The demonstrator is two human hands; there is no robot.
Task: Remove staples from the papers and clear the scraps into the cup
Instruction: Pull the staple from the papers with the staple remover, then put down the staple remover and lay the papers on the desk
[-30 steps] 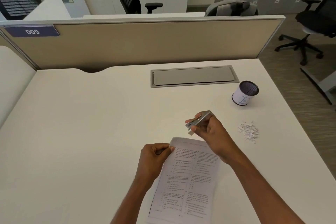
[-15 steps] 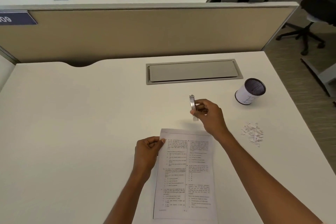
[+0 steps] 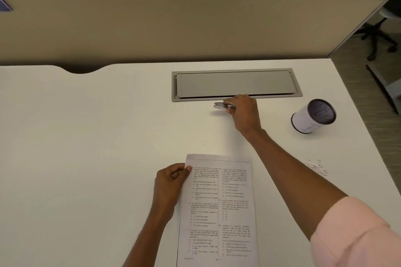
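One remover [image 3: 224,106] farther forward; one cup [image 3: 313,116]

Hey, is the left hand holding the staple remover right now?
No, the right hand grips the staple remover, while the left hand pinches a corner of the paper.

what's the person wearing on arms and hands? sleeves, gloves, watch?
No gloves: left hand and right hand are both bare, and no watch or band shows at either wrist. The right arm has a pale pink sleeve that ends near the elbow, with the forearm below it uncovered. No sleeve shows on the left arm within the frame.
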